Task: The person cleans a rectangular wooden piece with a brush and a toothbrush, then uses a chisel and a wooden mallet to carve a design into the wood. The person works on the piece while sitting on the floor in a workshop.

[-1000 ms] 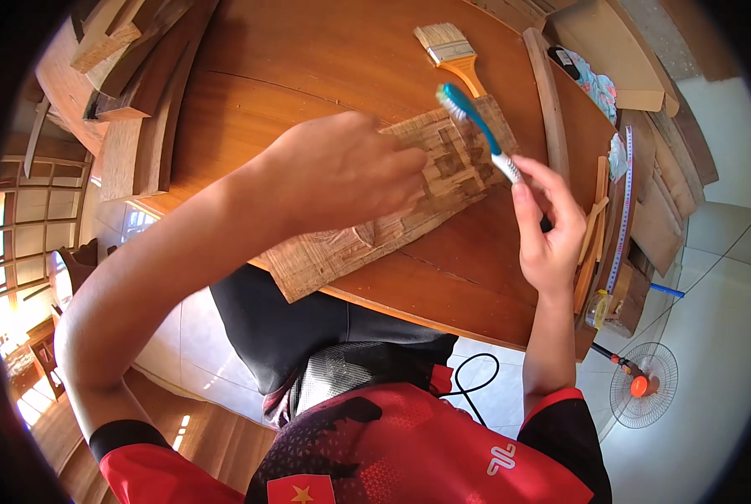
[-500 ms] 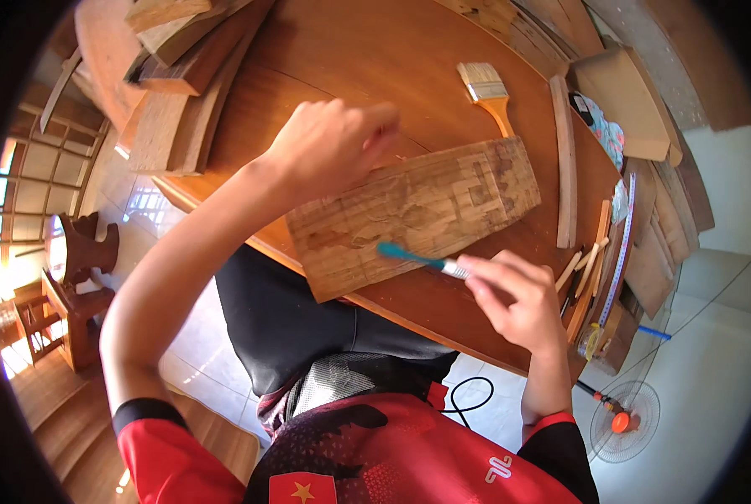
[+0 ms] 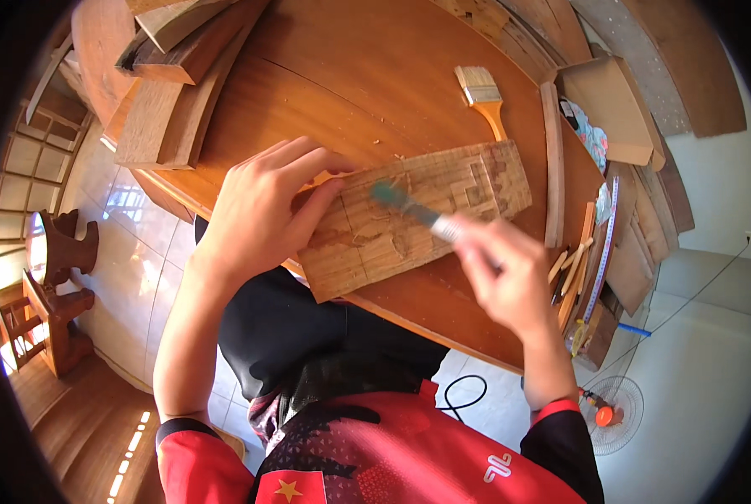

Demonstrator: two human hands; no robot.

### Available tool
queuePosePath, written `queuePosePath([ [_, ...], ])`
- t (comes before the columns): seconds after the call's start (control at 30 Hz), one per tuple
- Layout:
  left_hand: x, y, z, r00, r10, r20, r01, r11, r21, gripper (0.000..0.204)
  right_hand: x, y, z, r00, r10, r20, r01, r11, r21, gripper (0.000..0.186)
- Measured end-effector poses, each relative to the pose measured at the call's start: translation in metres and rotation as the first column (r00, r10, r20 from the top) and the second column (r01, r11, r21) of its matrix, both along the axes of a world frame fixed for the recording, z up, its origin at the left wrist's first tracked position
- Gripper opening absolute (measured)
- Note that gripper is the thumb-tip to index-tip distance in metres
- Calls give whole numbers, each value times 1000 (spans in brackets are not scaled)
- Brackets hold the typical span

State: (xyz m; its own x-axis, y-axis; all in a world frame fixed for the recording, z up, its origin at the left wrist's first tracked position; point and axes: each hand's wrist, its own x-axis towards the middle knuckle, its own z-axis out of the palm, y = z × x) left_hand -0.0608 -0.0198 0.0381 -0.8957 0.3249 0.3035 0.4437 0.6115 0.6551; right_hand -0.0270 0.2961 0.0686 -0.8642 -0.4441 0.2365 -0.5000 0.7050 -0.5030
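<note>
A carved wooden board (image 3: 375, 239) lies slantwise on the table, its near left corner jutting past the table's front edge. Blocky relief shapes stand out toward its right end. My right hand (image 3: 510, 269) is closed round the pale handle of a slim brush (image 3: 417, 212) that looks like a toothbrush. The brush's teal head is blurred, over the board's upper middle. At the board's left end is my left hand (image 3: 266, 210), thumb spread from the fingers and over the board. Whether it presses on the wood I cannot tell.
A wide paintbrush (image 3: 485, 97) with an orange handle lies beyond the board. Wood blocks (image 3: 170, 118) are stacked at the far left. To the right are a wooden strip (image 3: 554, 168), thin sticks (image 3: 575, 273), a measuring tape (image 3: 604, 252) and an open cardboard box (image 3: 615, 109).
My left hand has come down and nearer to me, to the board's left end. The right hand has swung the brush head farther up the board.
</note>
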Motion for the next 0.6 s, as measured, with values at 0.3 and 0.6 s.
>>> queuePosePath([
  [0.3, -8, 3, -9, 977, 149, 154, -138, 987, -81, 15, 2, 15, -11, 977, -198, -78, 202, 978, 49, 28],
  [0.6, -16, -8, 3, 955, 297, 19, -298, 951, 80, 39, -11, 2, -11, 985, -90, -149, 92, 996, 5, 25],
])
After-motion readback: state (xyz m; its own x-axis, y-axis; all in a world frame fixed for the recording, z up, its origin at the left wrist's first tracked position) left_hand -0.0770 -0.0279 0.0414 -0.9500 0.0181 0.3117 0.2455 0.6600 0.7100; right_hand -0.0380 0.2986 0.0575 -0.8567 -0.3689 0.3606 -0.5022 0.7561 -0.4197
